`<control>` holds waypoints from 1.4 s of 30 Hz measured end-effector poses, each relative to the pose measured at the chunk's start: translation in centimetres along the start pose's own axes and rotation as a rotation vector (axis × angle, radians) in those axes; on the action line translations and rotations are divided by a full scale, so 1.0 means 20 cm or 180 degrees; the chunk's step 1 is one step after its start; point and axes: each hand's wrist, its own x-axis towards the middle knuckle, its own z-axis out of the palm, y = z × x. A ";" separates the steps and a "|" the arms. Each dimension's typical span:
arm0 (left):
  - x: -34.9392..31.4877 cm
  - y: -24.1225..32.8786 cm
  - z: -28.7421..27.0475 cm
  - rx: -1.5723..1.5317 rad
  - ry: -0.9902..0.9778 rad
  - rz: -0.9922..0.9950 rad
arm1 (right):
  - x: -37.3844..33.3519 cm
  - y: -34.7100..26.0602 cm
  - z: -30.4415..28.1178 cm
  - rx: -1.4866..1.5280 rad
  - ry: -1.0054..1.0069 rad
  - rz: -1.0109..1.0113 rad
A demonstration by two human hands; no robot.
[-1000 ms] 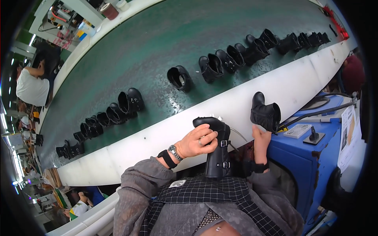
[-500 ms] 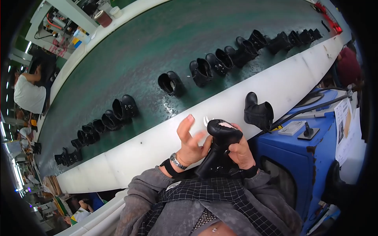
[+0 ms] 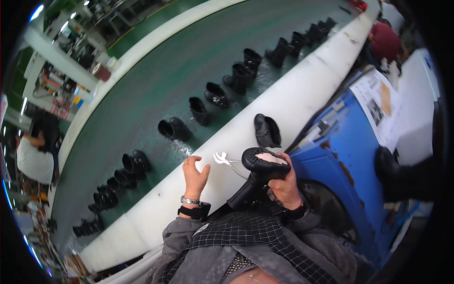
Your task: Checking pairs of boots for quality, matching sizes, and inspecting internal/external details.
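Over the conveyor's white near edge (image 3: 302, 102), black boot (image 3: 257, 177) gripped by right hand (image 3: 283, 187), sole upward, shaft slanting down-left; left hand (image 3: 195, 173) spread, empty.

Person's clothing and wristwear
Wearing grey jacket sleeves (image 3: 176, 239), dark checked apron (image 3: 246, 236), silver bracelet (image 3: 189, 200) and black wrist strap (image 3: 194, 211) on left wrist.

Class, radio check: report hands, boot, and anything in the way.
Right hand gripping black boot. Left hand open, off it. White tag between them. Second boot on white ledge beyond.
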 end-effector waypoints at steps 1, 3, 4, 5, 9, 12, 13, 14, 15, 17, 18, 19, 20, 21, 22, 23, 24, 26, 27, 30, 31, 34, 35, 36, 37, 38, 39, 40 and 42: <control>0.00 -0.08 0.01 0.0150 -0.0081 -0.0012 | -0.05 -0.03 0.00 -0.0005 -0.0033 -0.0104; 0.01 -0.25 0.03 0.0399 -0.0154 0.0029 | -0.15 -0.06 -0.02 0.0035 0.0015 -0.0413; 0.02 -0.34 0.04 0.0567 -0.0129 -0.0041 | -0.19 -0.08 -0.02 0.0059 -0.0017 -0.0636; 0.02 -0.43 0.05 0.0726 -0.0109 -0.0112 | -0.25 -0.10 -0.02 0.0065 -0.0041 -0.0857; 0.01 -0.72 0.05 0.1192 -0.0138 -0.0408 | -0.54 -0.21 0.02 0.0065 0.0404 -0.1560; -0.07 -0.81 -0.01 0.1160 0.0039 -0.0059 | -0.77 -0.25 0.03 0.0079 0.0826 -0.1960; -0.10 -0.89 -0.03 0.1132 0.0162 -0.0005 | -0.83 -0.27 0.06 0.0028 0.0921 -0.2141; -0.12 -0.93 -0.06 0.1083 0.0185 0.0050 | -0.90 -0.29 0.09 -0.0071 0.0933 -0.2281; -0.13 -0.97 -0.11 0.1031 0.0116 -0.0036 | -0.97 -0.30 0.11 -0.0164 0.0917 -0.2396; -0.10 -0.97 -0.11 0.1300 -0.0005 0.0142 | -1.21 -0.29 0.09 -0.0328 0.1159 -0.2637; -0.09 -1.00 -0.15 0.1440 -0.0130 -0.0020 | -1.30 -0.26 0.08 -0.0135 0.1375 -0.2756; -0.08 -1.09 -0.16 0.1387 -0.0157 -0.0139 | -1.40 -0.24 0.07 0.0069 0.1581 -0.2882; -0.02 -1.27 -0.19 0.1652 -0.0126 -0.0007 | -1.48 -0.22 0.07 0.0041 0.1722 -0.3070; -0.10 -1.10 -0.29 0.2180 -0.0501 0.0202 | -1.60 -0.19 0.06 -0.0014 0.1880 -0.3244; -0.06 -1.21 -0.26 0.2356 -0.0635 0.0465 | -1.72 -0.16 0.05 0.0025 0.2126 -0.3430; 0.02 -1.30 -0.29 0.2115 -0.1011 0.0173 | -1.83 -0.14 0.05 0.0118 0.2299 -0.3591; 0.00 -1.32 -0.26 0.2221 -0.0500 0.0408 | -1.96 -0.10 0.05 0.0109 0.2364 -0.3732; 0.08 -1.40 -0.21 0.2740 -0.0775 0.0608 | -2.19 -0.02 0.04 0.0303 0.2645 -0.4130; 0.10 -1.37 -0.18 0.2977 -0.1044 0.0843 | -2.32 0.02 0.04 0.0326 0.2776 -0.4380; 0.18 -1.28 -0.10 0.2975 -0.1109 0.1179 | -2.61 0.13 -0.06 0.0600 0.3182 -0.4930; 0.21 -1.22 -0.04 0.2941 -0.1141 0.1326 | -2.72 0.16 -0.05 0.0585 0.3277 -0.5210; 0.25 -1.05 0.11 0.2841 -0.1213 0.1696 | -3.06 0.30 -0.04 0.0693 0.3360 -0.5721; 0.25 -1.00 0.15 0.2803 -0.1234 0.1806 | -3.18 0.36 -0.06 0.0659 0.3394 -0.5913; 0.25 -0.95 0.19 0.2768 -0.1250 0.1891 | -3.27 0.40 -0.06 0.0737 0.3398 -0.6024; 0.24 -0.90 0.22 0.2732 -0.1265 0.1973 | -3.36 0.44 -0.05 0.0722 0.3430 -0.6105; 0.24 -0.85 0.25 0.2695 -0.1277 0.2044 | -3.44 0.48 -0.04 0.0599 0.3486 -0.6237; 0.23 -0.80 0.27 0.2657 -0.1284 0.2098 | -3.52 0.52 -0.04 0.0475 0.3529 -0.6356; 0.22 -0.76 0.30 0.2615 -0.1293 0.2154 | -3.61 0.57 -0.04 0.0472 0.3741 -0.6419; 0.18 -0.69 0.35 0.2529 -0.1306 0.2231 | -3.76 0.66 -0.04 0.0418 0.3903 -0.6521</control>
